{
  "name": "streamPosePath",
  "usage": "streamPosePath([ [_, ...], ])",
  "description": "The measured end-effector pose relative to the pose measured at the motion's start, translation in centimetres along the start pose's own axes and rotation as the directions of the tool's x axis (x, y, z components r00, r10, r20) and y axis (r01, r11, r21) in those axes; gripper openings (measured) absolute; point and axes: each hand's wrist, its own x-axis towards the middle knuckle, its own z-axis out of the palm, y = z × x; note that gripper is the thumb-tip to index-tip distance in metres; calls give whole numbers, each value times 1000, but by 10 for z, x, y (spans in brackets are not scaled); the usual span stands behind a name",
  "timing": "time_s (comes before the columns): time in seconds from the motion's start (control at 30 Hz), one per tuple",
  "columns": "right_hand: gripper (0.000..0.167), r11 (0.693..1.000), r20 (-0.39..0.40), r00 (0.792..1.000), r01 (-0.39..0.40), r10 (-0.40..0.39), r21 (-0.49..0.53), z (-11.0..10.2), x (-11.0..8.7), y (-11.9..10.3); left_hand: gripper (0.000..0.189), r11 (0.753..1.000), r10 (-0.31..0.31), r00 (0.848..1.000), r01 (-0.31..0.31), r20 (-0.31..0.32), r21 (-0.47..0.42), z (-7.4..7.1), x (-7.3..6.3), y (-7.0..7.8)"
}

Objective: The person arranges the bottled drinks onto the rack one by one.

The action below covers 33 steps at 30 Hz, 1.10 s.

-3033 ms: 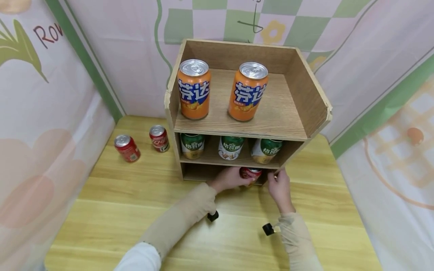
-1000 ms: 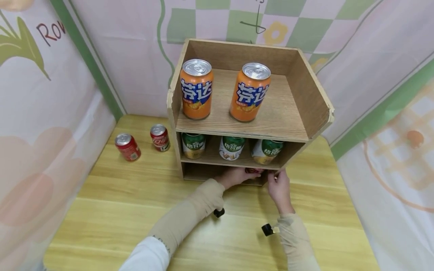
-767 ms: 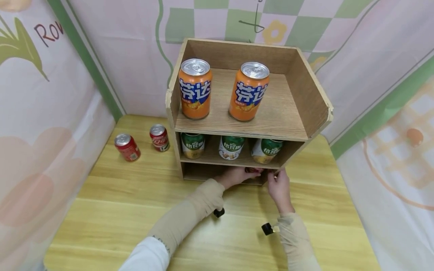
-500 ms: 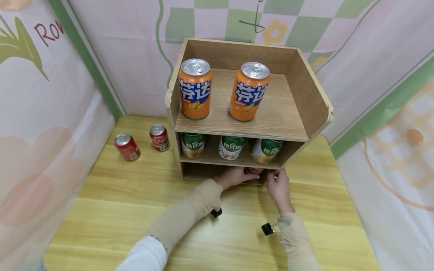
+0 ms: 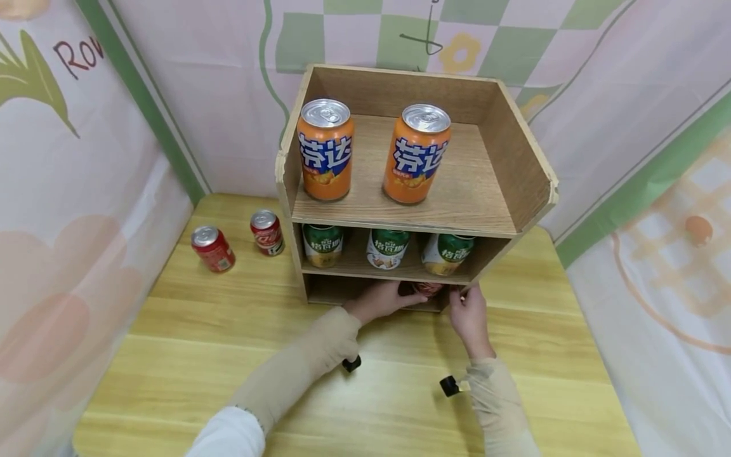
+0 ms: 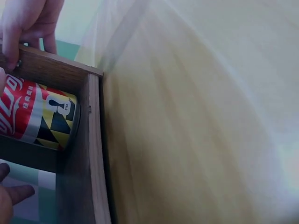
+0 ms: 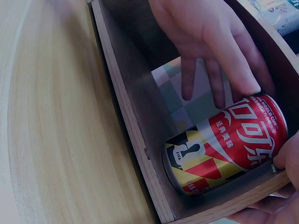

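In the head view, my left hand (image 5: 377,299) reaches into the bottom compartment of a three-tier wooden shelf (image 5: 522,152). A red cola can (image 7: 233,140) stands upright there, close to the right side panel (image 7: 259,186). The left fingers (image 7: 212,79) are straight and spread behind the can, and the thumb tip is right at its top rim. My right hand (image 5: 469,317) grips the front edge of that side panel, thumb inside and the other fingers outside. The upper board hides most of the can in the head view.
Two orange soda cans (image 5: 325,152) stand on the top tier. Three green-and-white cans (image 5: 388,247) fill the middle tier. Two more red cans (image 5: 213,249) stand on the table (image 5: 188,355) left of the shelf. Fabric walls (image 5: 211,95) close in the back and sides.
The cola can has gone from the front of the bottom compartment to deeper inside. My left hand followed it in, then loosened and drew back leftward. My right hand has stayed put.
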Motion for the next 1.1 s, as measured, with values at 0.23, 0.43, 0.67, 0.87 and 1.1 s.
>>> streamPosePath([
  [0.23, 28, 999, 18, 1000, -19, 20, -29, 0, -6, 3, 83, 981, -190, 978, 184, 85, 69, -6, -29, 4],
  [0.43, 29, 999, 35, 999, -40, 41, -29, 0, -5, 1, 74, 945, -308, 946, 292, 102, 151, -17, -43, 9],
  [0.67, 28, 999, 25, 999, -35, 35, -16, -1, -3, 0, 66, 930, -302, 947, 266, 112, 254, -31, -62, 18],
  [0.87, 27, 999, 13, 1000, -26, 26, -26, -1, -2, -1, 63, 942, -184, 982, 164, 40, 292, -39, -72, 24],
  [1.1, 28, 1000, 15, 1000, -20, 20, -15, -2, -1, -1, 59, 957, -96, 994, 105, -46, 269, -48, -81, 30],
])
